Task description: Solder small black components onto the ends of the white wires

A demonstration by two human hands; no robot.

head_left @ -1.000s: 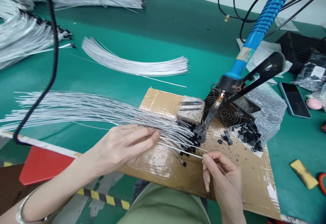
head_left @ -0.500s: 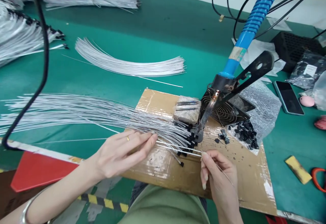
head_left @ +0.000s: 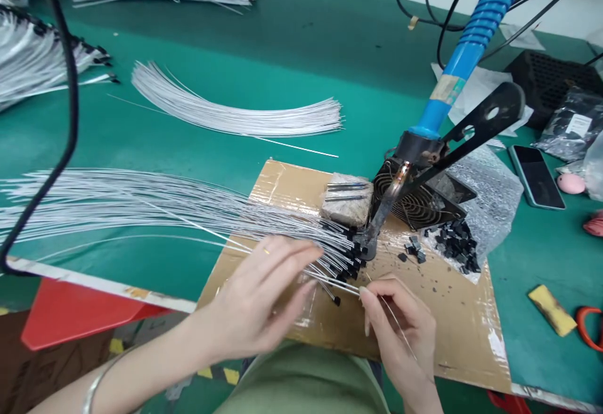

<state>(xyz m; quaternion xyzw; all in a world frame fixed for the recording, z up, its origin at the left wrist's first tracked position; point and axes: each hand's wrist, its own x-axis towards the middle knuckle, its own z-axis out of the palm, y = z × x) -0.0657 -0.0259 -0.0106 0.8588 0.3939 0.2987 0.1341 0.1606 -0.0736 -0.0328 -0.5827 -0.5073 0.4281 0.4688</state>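
Note:
My right hand [head_left: 402, 326] pinches the ends of a couple of thin white wires [head_left: 343, 285] between thumb and fingers. A finer strand [head_left: 399, 326] runs down across that hand. My left hand [head_left: 271, 294] hovers over the same wires, its fingers stretched out and the thumb apart; whether it touches them I cannot tell. Just beyond lies a spread bundle of white wires [head_left: 164, 203] with small black caps [head_left: 351, 254] on their right ends. One capped wire end [head_left: 336, 301] sticks out toward me. The cardboard sheet [head_left: 461, 345] lies under both hands.
A blue-handled soldering iron [head_left: 445, 100] leans over the cardboard, beside a fan [head_left: 409, 197] and a block with metal rods [head_left: 346, 200]. Loose black pieces [head_left: 455, 244] sit on bubble wrap [head_left: 499, 181]. Another wire bundle [head_left: 235, 115] lies behind. A black cable [head_left: 70, 87] hangs at left.
My left hand has moved right along the wires and its fingers have spread. My right hand has shifted slightly left with the wire ends still pinched. The view has tilted a little.

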